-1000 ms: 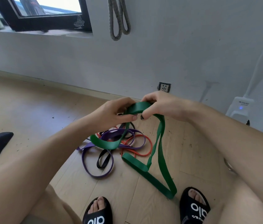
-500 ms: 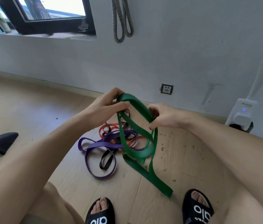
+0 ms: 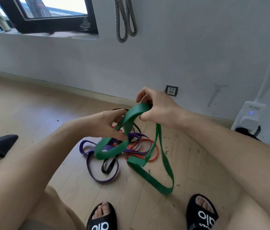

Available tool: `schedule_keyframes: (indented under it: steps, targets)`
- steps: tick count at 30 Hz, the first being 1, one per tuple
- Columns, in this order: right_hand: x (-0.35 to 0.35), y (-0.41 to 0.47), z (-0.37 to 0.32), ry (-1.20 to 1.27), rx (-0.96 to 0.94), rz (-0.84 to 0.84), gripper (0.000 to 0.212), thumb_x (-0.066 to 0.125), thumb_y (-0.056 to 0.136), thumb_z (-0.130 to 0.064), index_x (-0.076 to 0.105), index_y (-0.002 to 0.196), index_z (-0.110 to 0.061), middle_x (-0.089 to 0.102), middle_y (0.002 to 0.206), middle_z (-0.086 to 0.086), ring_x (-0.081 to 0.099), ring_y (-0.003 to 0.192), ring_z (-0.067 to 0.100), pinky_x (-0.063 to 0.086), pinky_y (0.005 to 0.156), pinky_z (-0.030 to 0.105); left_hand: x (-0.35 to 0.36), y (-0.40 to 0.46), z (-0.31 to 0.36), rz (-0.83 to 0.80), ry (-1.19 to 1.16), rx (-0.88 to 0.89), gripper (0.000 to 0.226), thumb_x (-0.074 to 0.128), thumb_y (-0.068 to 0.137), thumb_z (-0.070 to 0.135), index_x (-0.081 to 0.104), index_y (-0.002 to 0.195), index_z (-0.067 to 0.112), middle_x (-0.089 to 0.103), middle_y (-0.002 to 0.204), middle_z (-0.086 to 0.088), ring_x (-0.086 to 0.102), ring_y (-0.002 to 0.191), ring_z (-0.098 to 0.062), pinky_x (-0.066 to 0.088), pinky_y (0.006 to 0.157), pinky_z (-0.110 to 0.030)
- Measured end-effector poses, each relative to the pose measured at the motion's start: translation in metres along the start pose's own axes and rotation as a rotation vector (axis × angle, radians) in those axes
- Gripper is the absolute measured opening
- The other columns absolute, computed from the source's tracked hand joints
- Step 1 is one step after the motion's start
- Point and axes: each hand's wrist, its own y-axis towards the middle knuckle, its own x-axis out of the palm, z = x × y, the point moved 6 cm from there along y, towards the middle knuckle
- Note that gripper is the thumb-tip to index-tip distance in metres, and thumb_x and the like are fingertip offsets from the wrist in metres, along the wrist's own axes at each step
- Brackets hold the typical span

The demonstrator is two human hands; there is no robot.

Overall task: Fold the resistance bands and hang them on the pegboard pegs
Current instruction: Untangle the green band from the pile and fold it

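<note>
Below, black slides [image 3: 202, 214] lettered "alo" — green band [image 3: 136, 112] in each hand's grip, left hand [image 3: 109, 123], right hand [image 3: 157, 107].

Bands, hands and sandals counted

One green band [image 3: 149, 175] hangs from two hands, the left hand [image 3: 109, 124] and the right hand [image 3: 157, 107]; below them lie one purple band [image 3: 97, 177], one orange band [image 3: 152, 159] and one black band [image 3: 108, 166]; nearer than the hands, two black sandals [image 3: 102, 219]; above them, one grey band [image 3: 125, 22] hangs.
</note>
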Motion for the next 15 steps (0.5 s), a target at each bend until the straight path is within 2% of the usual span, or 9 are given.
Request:
schedule_keyframes:
  steps: [2, 5, 8, 10, 12, 15]
  targets:
    - [0.005, 0.002, -0.002, -0.005, -0.009, -0.008, 0.043, 0.075, 0.071, -0.003, 0.058, 0.103, -0.026, 0.067, 0.092, -0.003, 0.062, 0.077, 0.014, 0.045, 0.063, 0.021, -0.001, 0.003, 0.016, 0.077, -0.136, 0.107, 0.052, 0.084, 0.083, 0.028, 0.059, 0.129, 0.026, 0.069, 0.12, 0.008, 0.065, 0.119, -0.013, 0.051, 0.105, -0.036]
    - [0.009, 0.002, -0.002, -0.03, -0.017, -0.021, 0.044, 0.074, 0.07, -0.002, 0.056, 0.101, -0.029, 0.066, 0.092, -0.003, 0.062, 0.08, 0.014, 0.046, 0.064, 0.023, -0.003, 0.004, 0.028, 0.171, -0.191, 0.223, 0.027, 0.077, 0.09, 0.008, 0.066, 0.112, 0.019, 0.073, 0.108, 0.005, 0.069, 0.109, -0.013, 0.053, 0.103, -0.038]
    - [0.003, 0.0, -0.001, -0.041, -0.024, -0.02, 0.045, 0.074, 0.07, -0.001, 0.056, 0.103, -0.026, 0.066, 0.095, -0.002, 0.062, 0.083, 0.015, 0.046, 0.067, 0.022, -0.005, 0.004, 0.03, 0.177, -0.25, 0.217, 0.018, 0.077, 0.089, 0.016, 0.064, 0.101, 0.015, 0.075, 0.101, -0.001, 0.072, 0.103, -0.019, 0.055, 0.102, -0.044]
    - [-0.002, -0.003, 0.005, -0.072, -0.004, -0.048, 0.046, 0.073, 0.072, 0.001, 0.056, 0.105, -0.025, 0.066, 0.095, -0.003, 0.063, 0.083, 0.013, 0.046, 0.067, 0.021, -0.012, 0.001, 0.032, 0.211, -0.26, 0.227, 0.018, 0.076, 0.088, 0.021, 0.063, 0.098, 0.014, 0.074, 0.094, -0.002, 0.073, 0.093, -0.017, 0.057, 0.094, -0.041]
    - [-0.004, -0.005, 0.015, -0.099, 0.027, -0.086, 0.045, 0.073, 0.073, 0.001, 0.056, 0.106, -0.025, 0.067, 0.094, -0.002, 0.065, 0.084, 0.014, 0.051, 0.068, 0.026, -0.019, -0.002, 0.035, 0.25, -0.29, 0.223, 0.012, 0.074, 0.093, 0.014, 0.064, 0.099, 0.012, 0.071, 0.088, -0.004, 0.072, 0.087, -0.018, 0.059, 0.086, -0.041]
    - [0.001, -0.006, 0.029, -0.145, 0.073, -0.143, 0.043, 0.078, 0.074, -0.007, 0.056, 0.105, -0.026, 0.066, 0.097, -0.002, 0.065, 0.09, 0.017, 0.055, 0.072, 0.032, -0.023, -0.004, 0.039, 0.26, -0.331, 0.228, 0.01, 0.072, 0.095, 0.009, 0.065, 0.101, 0.01, 0.071, 0.093, -0.013, 0.074, 0.092, -0.028, 0.061, 0.085, -0.044]
